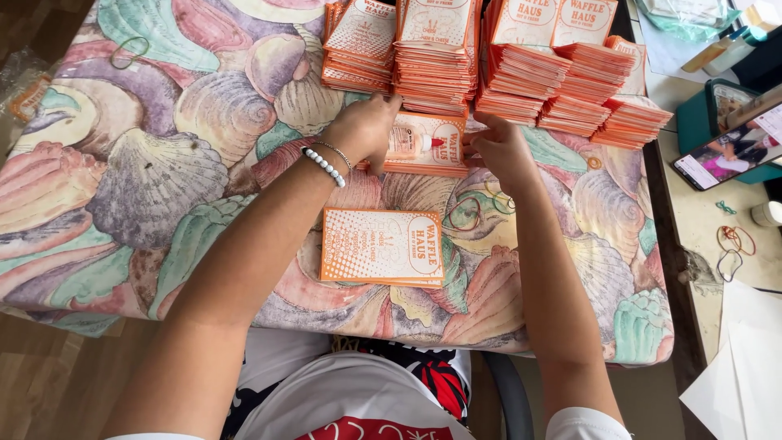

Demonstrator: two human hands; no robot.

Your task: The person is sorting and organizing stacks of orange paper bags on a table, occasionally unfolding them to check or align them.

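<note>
Both my hands reach to a small stack of orange-and-white printed paper sleeves (444,140) lying in front of tall piles of the same sleeves (436,61). My left hand (364,126), with a bead bracelet and a thin chain on its wrist, rests on the stack's left edge. My right hand (498,148) grips its right edge. A small glue bottle (411,143) with a red tip lies on top of that stack, between my hands. Nearer to me a separate short stack of sleeves (381,246) lies flat on the seashell-patterned cloth (163,147).
More slanting sleeve piles (607,106) fill the back right. Rubber bands (733,244) lie on the white desk to the right, next to a phone (725,155) propped on a teal holder. White paper sheets (745,358) sit at the lower right. A green band (129,51) lies far left.
</note>
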